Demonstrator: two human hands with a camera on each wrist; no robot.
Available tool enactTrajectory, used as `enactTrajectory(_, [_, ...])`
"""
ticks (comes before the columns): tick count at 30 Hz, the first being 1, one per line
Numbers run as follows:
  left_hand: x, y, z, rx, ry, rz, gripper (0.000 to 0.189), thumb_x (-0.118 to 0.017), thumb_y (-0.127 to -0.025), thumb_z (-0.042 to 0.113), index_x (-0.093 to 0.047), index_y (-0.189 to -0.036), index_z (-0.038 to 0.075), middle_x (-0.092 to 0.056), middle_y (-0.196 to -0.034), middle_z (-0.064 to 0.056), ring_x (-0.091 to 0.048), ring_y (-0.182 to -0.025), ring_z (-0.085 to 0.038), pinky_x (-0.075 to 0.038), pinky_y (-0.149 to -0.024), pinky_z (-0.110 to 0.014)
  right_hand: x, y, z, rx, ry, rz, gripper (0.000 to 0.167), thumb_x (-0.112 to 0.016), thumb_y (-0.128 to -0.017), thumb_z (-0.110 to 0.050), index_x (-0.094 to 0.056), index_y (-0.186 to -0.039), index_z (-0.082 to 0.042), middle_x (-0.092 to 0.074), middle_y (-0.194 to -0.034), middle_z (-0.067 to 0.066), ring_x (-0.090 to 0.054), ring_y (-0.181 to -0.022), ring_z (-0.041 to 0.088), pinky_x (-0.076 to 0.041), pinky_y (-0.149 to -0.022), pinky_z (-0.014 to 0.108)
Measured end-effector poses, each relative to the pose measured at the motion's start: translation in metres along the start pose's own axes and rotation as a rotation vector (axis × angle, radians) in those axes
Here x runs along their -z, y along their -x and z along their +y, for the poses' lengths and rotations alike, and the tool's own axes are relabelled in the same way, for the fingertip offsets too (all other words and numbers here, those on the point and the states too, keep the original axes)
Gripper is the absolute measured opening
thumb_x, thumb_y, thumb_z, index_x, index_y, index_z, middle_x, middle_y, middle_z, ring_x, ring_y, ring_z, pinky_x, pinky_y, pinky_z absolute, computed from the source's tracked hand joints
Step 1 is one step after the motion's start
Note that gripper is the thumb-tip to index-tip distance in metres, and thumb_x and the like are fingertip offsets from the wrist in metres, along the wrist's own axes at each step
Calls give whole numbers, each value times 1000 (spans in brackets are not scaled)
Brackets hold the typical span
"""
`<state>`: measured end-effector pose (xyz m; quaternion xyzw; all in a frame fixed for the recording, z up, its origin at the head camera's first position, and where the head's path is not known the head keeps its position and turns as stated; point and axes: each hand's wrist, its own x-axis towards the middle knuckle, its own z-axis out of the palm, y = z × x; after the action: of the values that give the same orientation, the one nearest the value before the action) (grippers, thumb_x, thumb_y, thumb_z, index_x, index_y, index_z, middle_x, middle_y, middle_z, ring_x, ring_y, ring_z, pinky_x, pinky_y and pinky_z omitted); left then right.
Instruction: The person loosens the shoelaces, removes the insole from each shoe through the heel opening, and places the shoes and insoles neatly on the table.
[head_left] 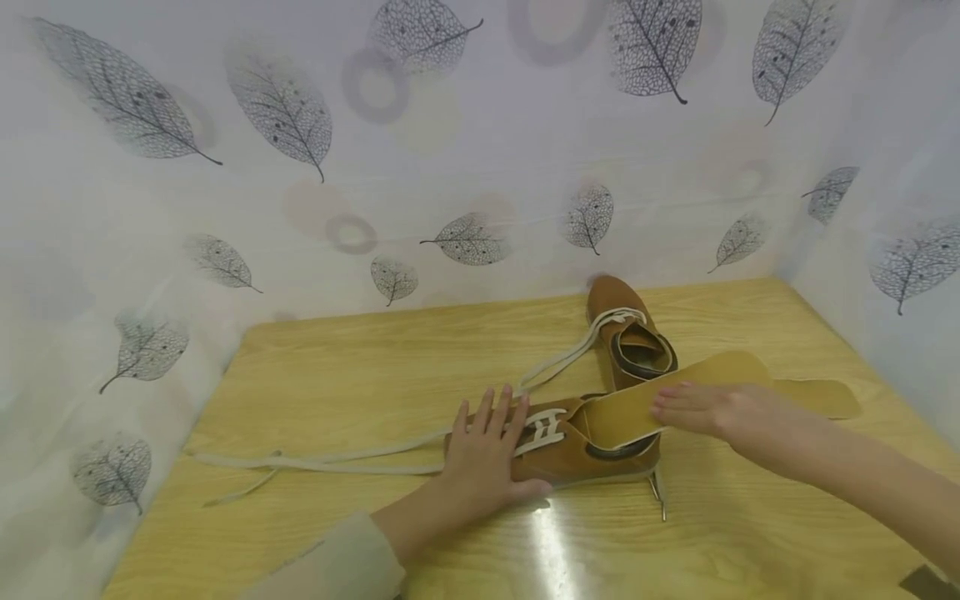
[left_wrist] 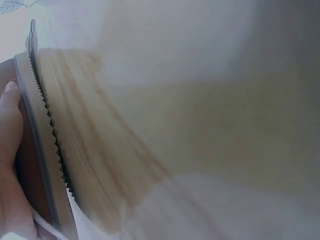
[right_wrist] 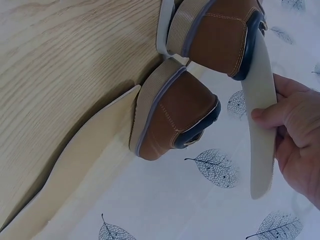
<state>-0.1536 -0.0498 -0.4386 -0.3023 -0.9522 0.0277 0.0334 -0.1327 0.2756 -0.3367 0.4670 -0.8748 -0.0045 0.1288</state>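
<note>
A brown lace-up shoe [head_left: 585, 467] lies on the table, toe to the left. My left hand [head_left: 483, 454] holds it over the toe, fingers across the top and thumb along the near side; the left wrist view catches part of that hand [left_wrist: 10, 160] beside the ribbed sole [left_wrist: 47, 135]. My right hand [head_left: 720, 412] pinches a tan insole [head_left: 630, 408] between thumb and fingers, as the right wrist view shows. The insole slants into the shoe opening; its front end is hidden inside. White laces [head_left: 330, 462] trail left from the shoe.
A second brown shoe [head_left: 618, 308] stands just behind, toe toward the back wall, its lace spread to the left. Another insole [head_left: 825, 398] lies on the wooden table [head_left: 360, 358] at the right, partly covered. Leaf-printed cloth [head_left: 465, 150] surrounds the table. A dark object [head_left: 930, 583] shows at the lower right.
</note>
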Motion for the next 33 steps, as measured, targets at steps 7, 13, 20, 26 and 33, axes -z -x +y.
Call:
enactTrajectory(7, [-2, 0, 1, -2, 5, -1, 106, -25, -77, 86, -6, -153, 13, -10, -158, -16, -14, -144, -37, -18, -113, -60, -3, -15, -6, 113, 164, 69, 58, -65, -58, 16, -71, -106, -14, -71, -108, 3, -68, -96, 20, -58, -70, 31])
enactTrajectory(13, [-2, 0, 3, -3, 5, 1, 106, -24, -78, 85, -8, -153, 13, -11, -158, -16, -15, -143, -38, -18, -113, -60, -15, -30, -21, 118, 317, 22, 57, -80, -56, 5, -69, -109, -12, -71, -107, 5, -69, -95, 21, -58, -73, 31])
enactTrajectory(20, [1, 1, 2, 6, -1, 6, 105, -27, -78, 85, -11, -153, 13, -12, -157, -16, -17, -143, -37, -19, -113, -59, -18, -27, -21, 75, 310, 35, 54, -80, -55, 6, -70, -106, -10, -71, -104, 7, -69, -92, 22, -58, -75, 32])
enactTrajectory(26, [1, 2, 1, 5, 7, -9, 105, -26, -78, 85, -9, -153, 13, -10, -158, -16, -15, -143, -37, -18, -113, -60, -12, -15, -12, 57, 280, 90, 55, -74, -55, 7, -70, -106, -11, -72, -103, 6, -69, -90, 23, -58, -67, 34])
enactTrajectory(33, [2, 1, 2, 4, -10, -9, 106, -24, -78, 85, -7, -153, 13, -10, -158, -16, -15, -143, -37, -18, -113, -59, -5, 1, 2, 37, 199, 239, 47, -57, -60, 8, -74, -99, -14, -73, -98, 5, -70, -84, 23, -56, -56, 32])
